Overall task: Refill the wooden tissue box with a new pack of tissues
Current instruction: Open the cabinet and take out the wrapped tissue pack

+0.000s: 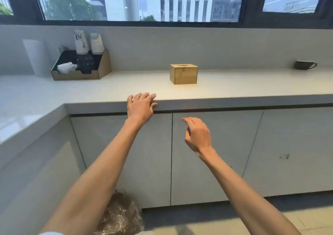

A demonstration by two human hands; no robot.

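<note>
The wooden tissue box (183, 74) stands upright on the pale countertop (234, 85), lid on, with an oval slot on top and no tissue showing. My left hand (140, 106) rests over the counter's front edge, fingers spread, below and left of the box. My right hand (197, 134) hovers in front of the cabinet door (212, 155) just under the counter, fingers loosely curled and holding nothing. No pack of tissues is in view.
A wooden organiser (81, 67) with paper cups and napkins sits at the back left. A dark cup (304, 65) stands far right. A plastic-lined bin (119, 215) is on the floor by my left arm. Cabinet doors are closed.
</note>
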